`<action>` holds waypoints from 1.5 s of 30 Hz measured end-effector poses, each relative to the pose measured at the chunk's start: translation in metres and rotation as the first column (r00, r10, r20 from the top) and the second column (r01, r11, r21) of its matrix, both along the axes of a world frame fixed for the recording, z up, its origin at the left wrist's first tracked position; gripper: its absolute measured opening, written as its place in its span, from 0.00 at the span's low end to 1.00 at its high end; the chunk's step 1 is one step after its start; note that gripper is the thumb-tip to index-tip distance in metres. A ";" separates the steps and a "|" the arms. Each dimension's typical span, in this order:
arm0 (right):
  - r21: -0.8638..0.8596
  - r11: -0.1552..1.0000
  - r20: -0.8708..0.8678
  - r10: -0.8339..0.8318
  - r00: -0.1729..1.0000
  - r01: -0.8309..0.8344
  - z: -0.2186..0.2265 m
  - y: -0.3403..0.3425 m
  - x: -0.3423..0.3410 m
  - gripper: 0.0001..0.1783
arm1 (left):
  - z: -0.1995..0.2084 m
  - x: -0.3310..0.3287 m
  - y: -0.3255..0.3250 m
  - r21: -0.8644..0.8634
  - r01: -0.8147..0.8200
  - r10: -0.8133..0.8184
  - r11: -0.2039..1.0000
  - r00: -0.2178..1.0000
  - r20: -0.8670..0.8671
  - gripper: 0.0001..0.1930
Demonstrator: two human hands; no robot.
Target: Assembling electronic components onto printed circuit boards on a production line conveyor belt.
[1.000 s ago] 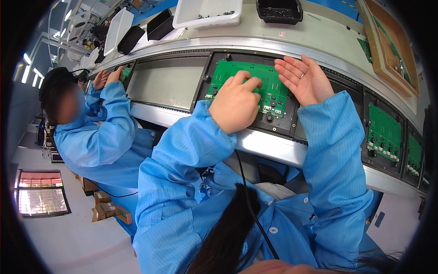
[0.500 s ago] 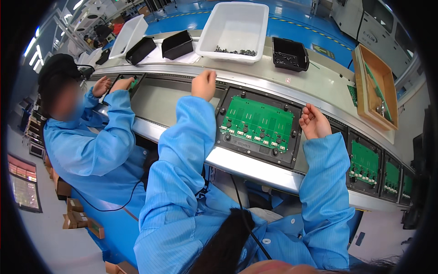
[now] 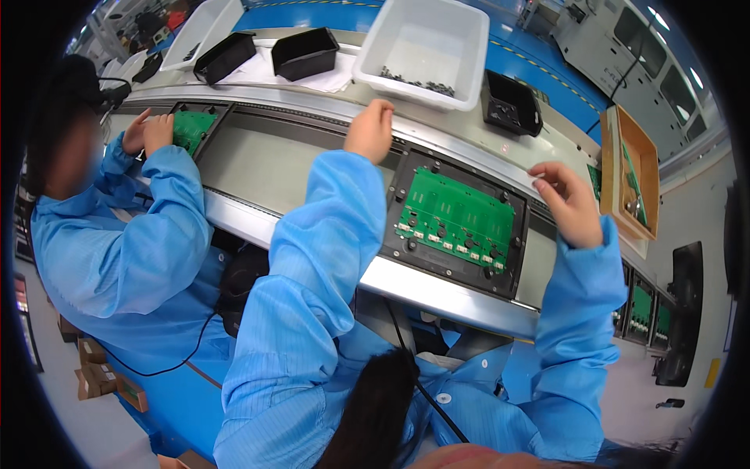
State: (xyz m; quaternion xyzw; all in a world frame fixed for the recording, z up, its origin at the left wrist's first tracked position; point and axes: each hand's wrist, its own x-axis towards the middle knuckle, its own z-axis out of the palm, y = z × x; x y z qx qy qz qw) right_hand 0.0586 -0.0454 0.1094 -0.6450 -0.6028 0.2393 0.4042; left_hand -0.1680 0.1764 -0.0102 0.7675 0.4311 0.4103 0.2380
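Note:
A green circuit board [image 3: 457, 215] with a row of white connectors along its near edge sits in a black carrier frame [image 3: 465, 270] on the conveyor. My left hand [image 3: 371, 131] is raised beyond the frame's left far corner, its fingers pinched together; whatever they hold, if anything, is hidden. My right hand [image 3: 572, 203] hovers off the frame's right side, thumb and fingers bent but apart, with nothing visible between them. Neither hand touches the board. Closest to the left hand stands a white tub [image 3: 367, 66] with small dark parts in its bottom.
Black bins [image 3: 512, 105] stand along the ledge, one holding dark parts. A wooden box [image 3: 613, 168] is at the far right. More green boards [image 3: 641, 306] in frames lie down the line. At left, a co-worker's hands [image 3: 152, 134] are at another green board [image 3: 191, 129].
My right hand has risen away from the board's right edge, its fingers opening. My left hand stays pinched near the same spot. The whole view has shifted; the co-worker's board shows more fully.

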 end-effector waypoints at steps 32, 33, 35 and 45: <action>-0.273 0.943 0.564 -0.004 0.826 0.190 -0.159 0.265 0.221 0.14 | 0.005 0.019 -0.010 0.306 0.100 -0.108 0.947 0.994 0.009 0.06; -0.251 0.948 0.576 -0.016 0.817 0.196 -0.161 0.266 0.223 0.14 | 0.005 0.019 -0.010 0.314 0.098 -0.105 0.944 0.994 0.006 0.06; -0.231 0.951 0.589 -0.030 0.808 0.204 -0.167 0.268 0.235 0.14 | 0.005 0.019 -0.010 0.320 0.097 -0.104 0.943 0.995 0.003 0.06; 0.003 0.983 0.682 -0.135 0.719 0.182 -0.178 0.278 0.295 0.09 | -0.001 0.025 -0.006 0.340 0.118 -0.126 0.933 0.992 -0.001 0.06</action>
